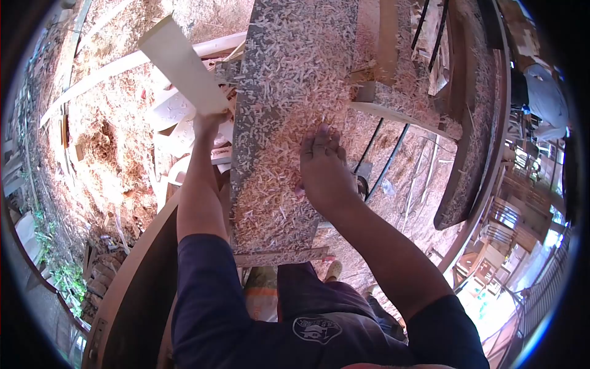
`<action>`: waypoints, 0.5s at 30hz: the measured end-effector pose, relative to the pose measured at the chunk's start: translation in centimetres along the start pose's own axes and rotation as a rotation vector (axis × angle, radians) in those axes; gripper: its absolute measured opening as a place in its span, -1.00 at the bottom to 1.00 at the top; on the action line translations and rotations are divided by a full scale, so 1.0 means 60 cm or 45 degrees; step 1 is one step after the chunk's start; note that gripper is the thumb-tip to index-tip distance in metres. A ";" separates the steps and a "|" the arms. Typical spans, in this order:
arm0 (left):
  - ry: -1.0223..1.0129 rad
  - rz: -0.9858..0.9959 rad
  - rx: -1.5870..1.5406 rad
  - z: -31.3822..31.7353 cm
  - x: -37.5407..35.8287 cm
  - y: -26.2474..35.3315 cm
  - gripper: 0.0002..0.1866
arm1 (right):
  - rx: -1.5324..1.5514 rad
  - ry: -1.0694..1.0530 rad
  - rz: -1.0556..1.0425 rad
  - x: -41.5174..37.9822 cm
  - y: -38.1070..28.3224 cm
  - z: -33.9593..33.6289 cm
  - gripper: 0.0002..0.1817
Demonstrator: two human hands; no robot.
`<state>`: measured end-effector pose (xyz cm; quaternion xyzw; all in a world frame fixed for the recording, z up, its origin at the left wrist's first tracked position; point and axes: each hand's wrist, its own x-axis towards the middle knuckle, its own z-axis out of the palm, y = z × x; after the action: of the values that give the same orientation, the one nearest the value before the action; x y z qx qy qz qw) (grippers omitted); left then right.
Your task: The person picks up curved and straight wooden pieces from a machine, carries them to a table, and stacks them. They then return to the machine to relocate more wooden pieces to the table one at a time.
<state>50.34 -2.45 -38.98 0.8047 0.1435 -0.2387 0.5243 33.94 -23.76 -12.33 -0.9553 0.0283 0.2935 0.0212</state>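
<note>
My left hand (212, 120) grips the near end of a pale, flat wooden board (184, 64), which tilts up and away to the left of the bench. The fingers under the board are mostly hidden. On the shavings (276, 141) covering the long workbench (251, 80), my right hand (322, 163) rests palm down, close to the bench's right edge. Its fingers point away from me and its thumb sticks out to the left; I see nothing held in it. A round dark object (362, 186) shows beside that wrist.
Several pale wood offcuts (172, 111) lie left of the bench. A long curved wooden piece (132, 264) stands at lower left. To the right are a wooden frame (405, 117) and two dark rods (387, 157). Another person (544, 92) is at far right, near stacked wooden furniture (501, 230).
</note>
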 end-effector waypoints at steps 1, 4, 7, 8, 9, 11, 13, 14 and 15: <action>-0.006 0.014 -0.098 -0.008 -0.017 0.009 -0.56 | -0.015 -0.015 0.005 0.002 -0.002 0.002 -0.26; 0.056 0.071 -0.173 -0.055 -0.086 0.042 -0.58 | 0.001 -0.035 0.006 0.002 0.002 -0.004 -0.32; -0.012 0.153 -0.225 -0.142 -0.101 0.089 -0.53 | 0.032 -0.034 -0.015 0.002 0.001 0.000 -0.33; 0.066 0.202 -0.118 -0.160 -0.101 0.119 -0.53 | 0.037 -0.024 -0.015 0.004 0.003 0.003 -0.33; 0.148 0.250 -0.011 -0.180 -0.110 0.165 -0.52 | 0.024 0.018 0.006 0.005 0.004 0.008 -0.36; 0.111 0.391 -0.201 -0.214 -0.134 0.249 -0.49 | 0.037 -0.021 0.015 0.002 0.006 -0.004 -0.37; 0.295 0.441 0.139 -0.231 -0.177 0.363 -0.46 | 0.129 -0.288 -0.026 -0.001 0.020 -0.079 -0.31; 0.319 0.459 0.308 -0.236 -0.201 0.420 -0.47 | 0.190 -0.476 -0.063 -0.014 0.026 -0.134 -0.25; 0.344 0.470 0.475 -0.236 -0.229 0.473 -0.47 | 0.244 -0.271 -0.138 -0.047 0.028 -0.184 -0.44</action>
<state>55.72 -0.88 -4.87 0.9242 0.0167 -0.0523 0.3779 37.69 -25.94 -1.67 -0.9125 0.0023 0.3875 0.1311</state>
